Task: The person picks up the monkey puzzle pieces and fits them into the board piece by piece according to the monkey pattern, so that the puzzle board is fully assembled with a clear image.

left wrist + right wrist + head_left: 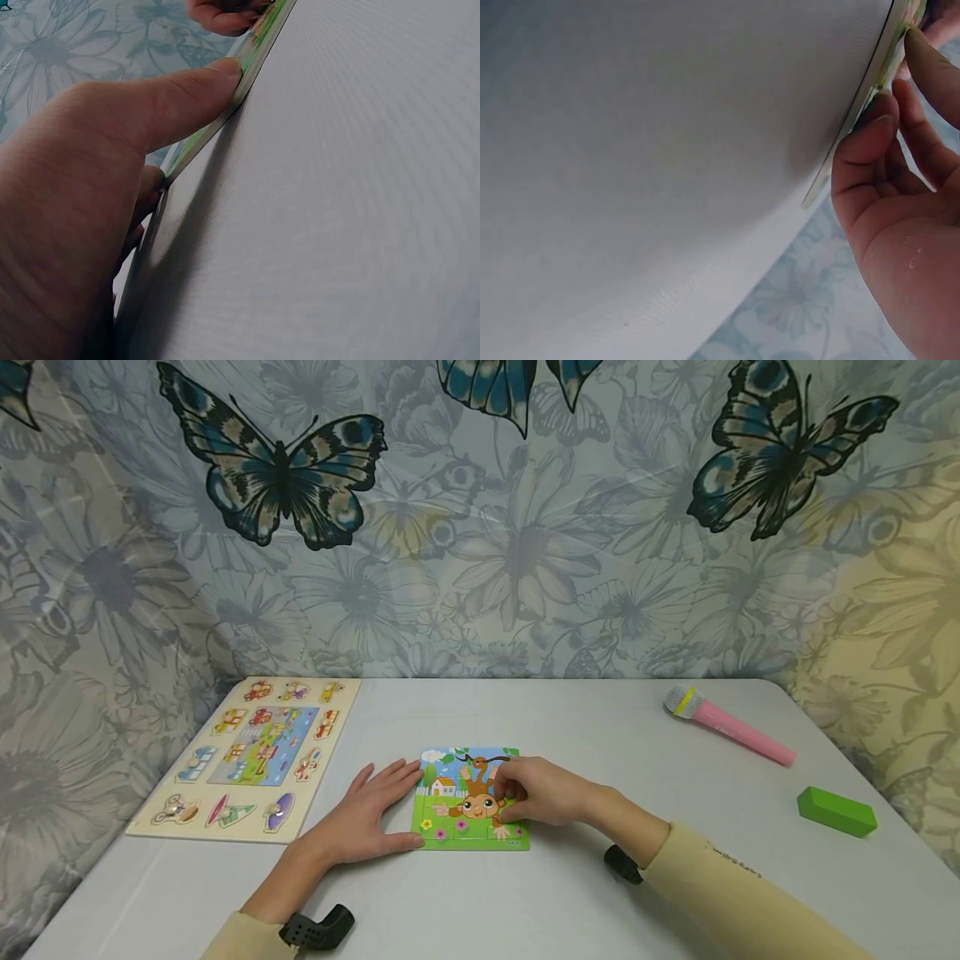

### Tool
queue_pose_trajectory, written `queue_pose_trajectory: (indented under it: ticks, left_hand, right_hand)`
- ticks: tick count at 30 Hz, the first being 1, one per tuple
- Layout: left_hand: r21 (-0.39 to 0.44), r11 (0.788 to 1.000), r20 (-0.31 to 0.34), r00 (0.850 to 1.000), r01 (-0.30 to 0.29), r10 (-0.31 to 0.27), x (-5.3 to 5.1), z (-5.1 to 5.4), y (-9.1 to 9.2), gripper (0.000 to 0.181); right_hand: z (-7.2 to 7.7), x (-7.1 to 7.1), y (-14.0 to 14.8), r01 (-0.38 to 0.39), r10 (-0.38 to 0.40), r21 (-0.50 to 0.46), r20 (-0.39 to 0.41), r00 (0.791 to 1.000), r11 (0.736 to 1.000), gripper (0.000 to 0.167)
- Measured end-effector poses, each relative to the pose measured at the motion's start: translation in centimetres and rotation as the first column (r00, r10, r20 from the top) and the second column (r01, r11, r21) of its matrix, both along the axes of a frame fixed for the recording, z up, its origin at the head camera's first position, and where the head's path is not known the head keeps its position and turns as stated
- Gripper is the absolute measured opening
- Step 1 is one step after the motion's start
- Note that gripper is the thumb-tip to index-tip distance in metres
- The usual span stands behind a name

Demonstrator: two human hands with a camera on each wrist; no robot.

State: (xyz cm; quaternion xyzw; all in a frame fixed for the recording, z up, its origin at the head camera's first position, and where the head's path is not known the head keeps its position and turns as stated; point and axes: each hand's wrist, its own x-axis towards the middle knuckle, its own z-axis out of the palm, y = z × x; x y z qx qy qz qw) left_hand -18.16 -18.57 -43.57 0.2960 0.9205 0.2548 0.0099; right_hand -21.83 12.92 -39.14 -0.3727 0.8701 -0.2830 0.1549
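A small jigsaw puzzle (pixel 450 814) with a monkey, a house and flowers lies flat on the white table. My left hand (pixel 367 818) rests beside it, fingers spread and fairly straight. Its fingertips and thumb touch the left edge; in the left wrist view the thumb (pixel 187 97) presses on the rim. Over the right part of the puzzle, my right hand (pixel 546 792) has its fingers curled and pinches at the surface with thumb and fingertips. Its curled fingers (pixel 866 142) show by the puzzle's edge in the right wrist view. What lies under the fingertips is mostly hidden.
A larger cream board (pixel 165 822) with several picture pieces lies at the left. A pink microphone (pixel 742 735) is at the back right, and a green block (pixel 836 812) sits near the right edge. Behind the table (pixel 570 718) stands a butterfly-patterned wall.
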Motion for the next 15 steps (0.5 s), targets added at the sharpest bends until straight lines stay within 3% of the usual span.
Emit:
queue_pose_trajectory:
  ticks: [15]
  left_hand:
    - [0.003,1.000,0.003,1.000,-0.003,0.003,0.07,0.05,0.02,0.091]
  right_hand:
    - [0.57,0.26,-0.51,-0.021,0.020,0.030,0.027,0.999,0.999,0.013]
